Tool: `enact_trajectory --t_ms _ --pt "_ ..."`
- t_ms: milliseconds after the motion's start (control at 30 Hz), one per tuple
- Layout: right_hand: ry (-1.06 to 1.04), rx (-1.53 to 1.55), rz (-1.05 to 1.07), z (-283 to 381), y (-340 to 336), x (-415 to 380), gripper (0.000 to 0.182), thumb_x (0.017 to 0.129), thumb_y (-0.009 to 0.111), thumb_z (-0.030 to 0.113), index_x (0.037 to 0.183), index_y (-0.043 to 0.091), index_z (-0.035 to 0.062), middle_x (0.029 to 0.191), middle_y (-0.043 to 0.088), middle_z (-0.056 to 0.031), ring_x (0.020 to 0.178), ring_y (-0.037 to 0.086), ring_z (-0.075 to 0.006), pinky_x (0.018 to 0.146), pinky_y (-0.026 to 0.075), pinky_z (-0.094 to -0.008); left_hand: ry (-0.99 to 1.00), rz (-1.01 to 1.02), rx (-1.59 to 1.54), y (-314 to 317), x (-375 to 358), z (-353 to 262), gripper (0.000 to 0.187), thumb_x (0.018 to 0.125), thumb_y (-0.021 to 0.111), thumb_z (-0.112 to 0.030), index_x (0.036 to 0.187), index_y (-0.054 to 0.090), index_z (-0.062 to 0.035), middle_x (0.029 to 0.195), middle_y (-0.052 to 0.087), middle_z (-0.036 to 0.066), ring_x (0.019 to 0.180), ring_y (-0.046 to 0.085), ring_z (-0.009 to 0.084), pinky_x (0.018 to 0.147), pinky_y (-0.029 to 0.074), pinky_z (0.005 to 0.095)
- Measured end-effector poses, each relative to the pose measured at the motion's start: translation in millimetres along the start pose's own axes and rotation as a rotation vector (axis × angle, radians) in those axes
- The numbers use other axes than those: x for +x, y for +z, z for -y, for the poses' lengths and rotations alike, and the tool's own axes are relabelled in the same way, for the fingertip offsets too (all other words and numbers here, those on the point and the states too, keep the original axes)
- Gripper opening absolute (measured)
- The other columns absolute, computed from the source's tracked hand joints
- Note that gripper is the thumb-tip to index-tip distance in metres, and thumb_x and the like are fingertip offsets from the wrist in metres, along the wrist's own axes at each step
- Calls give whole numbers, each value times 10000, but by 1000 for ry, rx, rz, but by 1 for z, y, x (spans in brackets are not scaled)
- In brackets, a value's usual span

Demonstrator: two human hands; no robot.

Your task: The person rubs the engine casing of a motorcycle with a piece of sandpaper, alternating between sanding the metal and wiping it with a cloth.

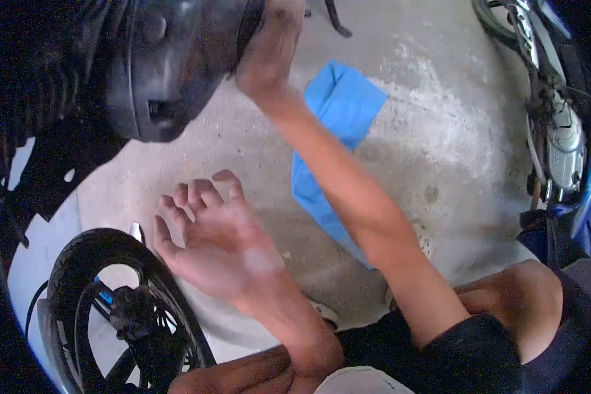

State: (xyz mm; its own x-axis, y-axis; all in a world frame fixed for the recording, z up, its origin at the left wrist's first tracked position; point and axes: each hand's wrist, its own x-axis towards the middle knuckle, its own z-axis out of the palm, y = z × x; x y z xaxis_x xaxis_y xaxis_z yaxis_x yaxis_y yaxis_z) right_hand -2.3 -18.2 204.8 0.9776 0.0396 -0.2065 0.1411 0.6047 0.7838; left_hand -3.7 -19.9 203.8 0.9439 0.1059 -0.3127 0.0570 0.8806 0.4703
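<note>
My right hand [272,56] reaches up against the edge of a large rounded black motorcycle part [171,72] at the upper left. Its fingers are blurred and partly cut off by the frame's top, so their grip cannot be made out. Below that part, my left hand [210,246] hangs in the air, palm up, its fingers apart and slightly curled with nothing in them. A folded blue cloth [345,98] lies on the concrete floor, partly hidden behind my right forearm.
At the lower left stands a wheel with a black tyre [62,262]. Another motorbike with a silver engine cover [565,144] is along the right edge. My bent knee [532,302] is at the lower right. A dark lever-like piece [337,20] shows at the top.
</note>
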Motion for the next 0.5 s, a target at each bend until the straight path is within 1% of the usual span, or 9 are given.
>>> enact_trajectory --t_ms 100,167,200,267,333,400,433,500 --pt "-2 7 -39 0 1 5 255 746 627 264 626 452 123 682 396 -13 685 375 -155 799 326 -325 8 -6 17 0 3 3 215 912 515 -299 959 509 -89 844 486 39 794 486 166 870 380 426" --pt "227 221 -108 20 15 21 234 773 605 259 693 451 102 746 406 -45 733 390 -188 811 335 -340 -9 -48 7 0 2 11 219 912 515 -301 964 507 -89 848 486 41 800 490 167 868 383 428" --pt "333 339 -132 18 15 24 227 787 594 257 727 451 92 778 410 -61 757 398 -204 817 340 -347 -38 -77 5 2 -2 9 222 912 515 -304 969 506 -89 852 486 43 805 494 169 866 385 431" --pt "583 513 -164 16 19 30 219 815 573 251 794 450 71 842 419 -92 804 413 -237 829 350 -362 -81 -37 -29 1 -2 8 238 918 503 -316 986 506 -88 864 493 41 820 504 171 870 385 431" --pt "827 701 -206 35 33 48 221 842 551 246 861 449 50 906 429 -124 852 428 -270 840 360 -378 -30 105 -28 -2 -2 10 259 927 486 -333 1019 503 -92 880 503 44 841 504 173 875 385 434" --pt "1037 951 -258 63 44 77 234 870 529 241 929 449 29 970 438 -156 900 443 -303 852 370 -393 -50 59 -11 -4 -6 14 267 931 476 -336 1028 495 -88 878 498 47 843 496 172 878 384 434" --pt "1142 1075 -277 66 46 84 243 884 518 238 962 448 19 1002 443 -172 923 450 -319 858 375 -400 -71 33 -12 -2 -11 13 276 934 466 -340 1038 487 -85 876 492 51 846 489 171 880 383 435" --pt "1382 1262 -318 59 39 70 267 911 496 233 1030 448 -2 1066 452 -204 971 465 -352 870 385 -415 -65 30 -34 2 -12 11 284 934 465 -342 1045 479 -81 880 490 54 842 486 172 880 382 438"
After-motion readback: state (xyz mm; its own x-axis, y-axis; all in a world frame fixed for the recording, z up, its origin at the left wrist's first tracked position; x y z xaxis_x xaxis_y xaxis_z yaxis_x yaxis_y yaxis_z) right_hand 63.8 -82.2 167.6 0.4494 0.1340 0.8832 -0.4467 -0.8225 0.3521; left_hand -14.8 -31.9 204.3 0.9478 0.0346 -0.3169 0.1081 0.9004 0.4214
